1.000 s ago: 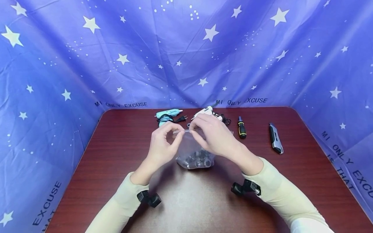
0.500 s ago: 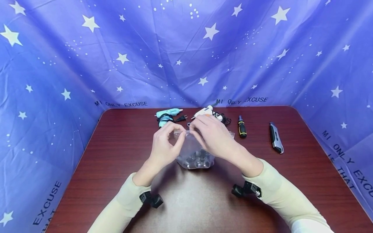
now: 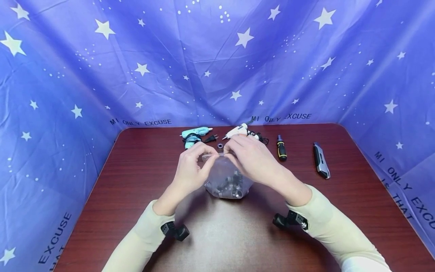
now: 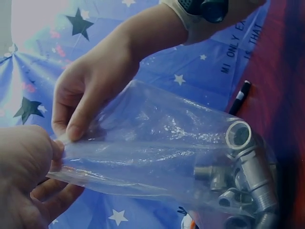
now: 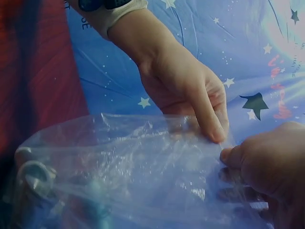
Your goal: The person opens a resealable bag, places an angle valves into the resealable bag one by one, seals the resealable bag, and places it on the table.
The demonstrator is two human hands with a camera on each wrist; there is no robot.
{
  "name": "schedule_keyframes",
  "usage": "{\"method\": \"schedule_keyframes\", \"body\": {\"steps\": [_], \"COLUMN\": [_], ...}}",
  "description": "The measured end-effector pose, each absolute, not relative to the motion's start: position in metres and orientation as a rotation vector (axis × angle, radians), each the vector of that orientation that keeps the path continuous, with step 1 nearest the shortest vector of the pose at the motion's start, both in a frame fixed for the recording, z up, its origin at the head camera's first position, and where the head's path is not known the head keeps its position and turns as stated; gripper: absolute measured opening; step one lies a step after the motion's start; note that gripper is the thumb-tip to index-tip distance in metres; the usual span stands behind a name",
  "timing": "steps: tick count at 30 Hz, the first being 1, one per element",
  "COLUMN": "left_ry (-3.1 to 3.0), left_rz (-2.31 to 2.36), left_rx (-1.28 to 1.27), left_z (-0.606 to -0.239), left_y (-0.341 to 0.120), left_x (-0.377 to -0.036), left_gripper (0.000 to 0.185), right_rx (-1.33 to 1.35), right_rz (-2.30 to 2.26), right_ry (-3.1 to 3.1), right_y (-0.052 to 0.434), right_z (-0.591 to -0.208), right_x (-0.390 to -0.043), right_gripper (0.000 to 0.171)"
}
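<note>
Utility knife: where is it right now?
In the head view, the utility knife lies on the table's right side, just right of the black-and-yellow screwdriver.

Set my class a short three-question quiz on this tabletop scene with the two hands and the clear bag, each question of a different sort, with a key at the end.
1. True or false: both hands pinch the top edge of the clear plastic bag.
2. Multiple choice: what lies in the bottom of the bag? A) metal pipe fittings B) glue sticks C) coins
3. Which tool lies nearest the table's right edge?

Key
1. True: the left hand and the right hand each pinch the bag's top edge.
2. A: the metal pipe fittings are heaped at the bottom.
3. The utility knife, to the right of the screwdriver.
</note>
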State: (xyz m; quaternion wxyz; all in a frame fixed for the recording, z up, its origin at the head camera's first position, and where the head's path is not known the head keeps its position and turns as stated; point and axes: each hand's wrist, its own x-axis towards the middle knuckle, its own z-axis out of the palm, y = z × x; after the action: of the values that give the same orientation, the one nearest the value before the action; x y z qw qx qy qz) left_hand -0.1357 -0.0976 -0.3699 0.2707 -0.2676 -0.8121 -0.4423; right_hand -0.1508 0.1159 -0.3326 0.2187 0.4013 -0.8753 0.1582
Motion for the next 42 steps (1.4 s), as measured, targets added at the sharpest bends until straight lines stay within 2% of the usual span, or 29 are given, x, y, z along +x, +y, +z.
{"method": "schedule_keyframes", "body": {"steps": [42], "left_ry": [-2.2], "left_rz": [-1.3], "left_rx": [-0.687], "left_z": [-0.375], "left_y": [-0.104], "left_x": [-0.14], "left_gripper": [0.006], "right_rx": [1.043], "right_rz": [0.325], "right_ry": [-2.522], "right_y": [0.158], "right_z": [-0.337], "right_x": [-0.15], "right_gripper": [0.011]}}
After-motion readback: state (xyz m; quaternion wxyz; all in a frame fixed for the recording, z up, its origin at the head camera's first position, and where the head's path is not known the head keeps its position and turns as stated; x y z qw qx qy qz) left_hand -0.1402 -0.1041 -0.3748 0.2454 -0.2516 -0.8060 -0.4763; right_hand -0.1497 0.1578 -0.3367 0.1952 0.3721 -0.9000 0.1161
